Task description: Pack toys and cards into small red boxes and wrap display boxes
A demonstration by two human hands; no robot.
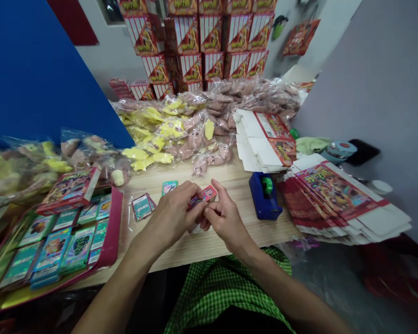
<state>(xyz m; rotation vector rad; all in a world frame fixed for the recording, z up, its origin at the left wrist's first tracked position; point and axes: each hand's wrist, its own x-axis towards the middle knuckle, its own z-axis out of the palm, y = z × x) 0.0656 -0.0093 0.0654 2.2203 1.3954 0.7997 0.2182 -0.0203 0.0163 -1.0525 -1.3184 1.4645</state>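
**Hands:** L hand [172, 215] and R hand [226, 215] meet over table, fingers curled, tips close together. L fingers [191, 192] and R fingers [214, 190] pinch small pink-red pkt [209, 193] between them; exact grip partly hidden. Pkt's print too small to read.

**On table:** light wood-grain table [209, 248]. Just left of hands, teal card in clear sleeve [142, 207] and loose teal card [169, 187]. Right of hands, blue tape dispenser [264, 197] w/ green roll [267, 185].

**Left:** red-pink tray [115, 227] holds rows of teal & green card pkts; red-framed card box [69, 189] leans on tray edge.

**Back:** clear bags of pink items [223, 134] & yellow items [149, 153], heaped. Behind, stacked red-yellow display boxes [198, 37], yellow lettering on front, not legible.

**Right:** flat white-red cartons [264, 139]; larger stack of printed flat cartons [334, 195], colourful cartoon art, title illegible. Green cloth [311, 144] beyond.

**Lap:** green checked fabric [226, 292] below table edge.
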